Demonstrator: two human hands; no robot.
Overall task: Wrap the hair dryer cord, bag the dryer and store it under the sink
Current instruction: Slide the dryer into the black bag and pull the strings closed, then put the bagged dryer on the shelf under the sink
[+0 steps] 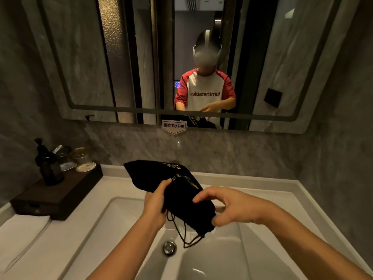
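Head view, black bag [177,190], sign [174,125] "提拉下水开关"

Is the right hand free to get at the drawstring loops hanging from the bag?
Probably yes. The right hand pinches the black bag at its cinched end, and the drawstring loops dangle just below over the sink with nothing between; the left hand steadies the bag.

Hotel-style bathroom, white sink [125,215], wall mirror [141,57], grey marble walls [232,152], soap dispenser [48,168] on tray [60,197]

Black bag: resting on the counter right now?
No. Both the left hand and right hand hold the black bag in the air above the sink.
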